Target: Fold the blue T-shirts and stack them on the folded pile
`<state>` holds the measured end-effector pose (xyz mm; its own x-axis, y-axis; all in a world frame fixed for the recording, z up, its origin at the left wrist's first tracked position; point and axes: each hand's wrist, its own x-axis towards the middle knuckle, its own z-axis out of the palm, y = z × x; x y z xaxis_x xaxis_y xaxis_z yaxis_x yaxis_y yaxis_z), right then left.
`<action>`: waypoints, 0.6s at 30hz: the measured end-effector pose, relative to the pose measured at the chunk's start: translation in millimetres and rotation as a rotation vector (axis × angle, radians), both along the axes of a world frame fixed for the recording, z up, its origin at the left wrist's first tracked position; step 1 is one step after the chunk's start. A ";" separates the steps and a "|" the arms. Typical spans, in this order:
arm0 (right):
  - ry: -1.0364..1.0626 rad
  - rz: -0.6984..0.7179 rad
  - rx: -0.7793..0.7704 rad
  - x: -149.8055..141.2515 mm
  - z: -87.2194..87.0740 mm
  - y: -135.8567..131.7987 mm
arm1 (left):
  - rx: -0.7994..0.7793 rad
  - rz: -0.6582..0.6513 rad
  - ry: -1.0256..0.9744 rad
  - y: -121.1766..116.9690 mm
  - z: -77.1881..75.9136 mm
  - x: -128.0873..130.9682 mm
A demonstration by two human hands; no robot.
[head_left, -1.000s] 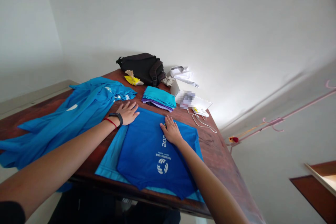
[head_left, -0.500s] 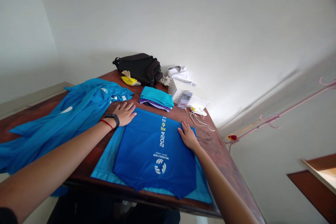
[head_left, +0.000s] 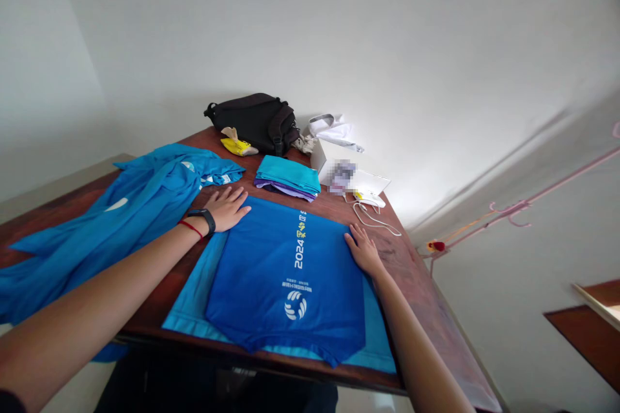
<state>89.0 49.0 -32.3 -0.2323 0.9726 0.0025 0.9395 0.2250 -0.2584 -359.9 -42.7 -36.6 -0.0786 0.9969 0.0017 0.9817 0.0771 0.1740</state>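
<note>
A dark blue T-shirt [head_left: 261, 271] with white and yellow print lies folded in at the sides, its neckline toward me. Beneath it spreads a lighter blue cloth [head_left: 186, 310], showing at the left, right and near edges. My left hand [head_left: 227, 210], with a black band on the wrist, rests flat at the shirt's far left corner, fingers spread. At the far right corner, my right hand [head_left: 364, 250] lies open with its fingertips by the shirt's edge. Neither hand grips anything. A rumpled light blue garment [head_left: 145, 206] lies left of my left hand.
Beyond the shirt sits a folded stack of clothes [head_left: 287, 174], turquoise over purple. Behind are a black bag [head_left: 252, 119], a yellow packet [head_left: 235, 146], a white box [head_left: 325, 158] and a white cable [head_left: 372, 224]. A pink rack [head_left: 557, 192] stands right of the wooden table [head_left: 411, 310].
My right hand has shifted slightly right, toward the shirt's side edge. My left hand stays at its corner. The camera view has tilted a little.
</note>
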 end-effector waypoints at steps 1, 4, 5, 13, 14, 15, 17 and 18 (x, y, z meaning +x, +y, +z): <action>-0.005 -0.006 -0.001 0.5 -0.3 0.5 | -0.003 0.002 0.002 0.1 0.4 0.0; -0.028 -0.009 -0.001 0.7 -0.7 1.7 | -0.021 0.008 0.008 -1.2 4.1 0.7; -0.030 -0.008 -0.002 0.4 -0.6 1.9 | -0.025 0.011 0.008 -2.0 5.8 1.0; 0.107 -0.049 0.073 0.2 4.3 -3.0 | -0.001 0.040 -0.042 -3.1 10.3 -0.7; 0.136 -0.052 0.086 0.5 4.5 -3.6 | 0.004 0.047 -0.077 -0.9 11.0 -1.6; 0.163 -0.056 0.097 0.8 4.3 -3.9 | 0.009 0.052 -0.114 1.9 12.4 -2.7; 0.207 -0.064 0.113 1.1 3.4 -4.3 | 0.025 0.037 -0.170 8.1 18.4 -5.3; 0.229 -0.068 0.121 1.1 3.2 -4.6 | 0.034 0.014 -0.182 11.0 23.3 -6.6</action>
<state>90.1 44.4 -29.2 -0.1462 0.9755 0.1646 0.8739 0.2053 -0.4407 -366.6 -31.7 -13.3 -0.0946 0.9953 0.0196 0.9326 0.0817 0.3516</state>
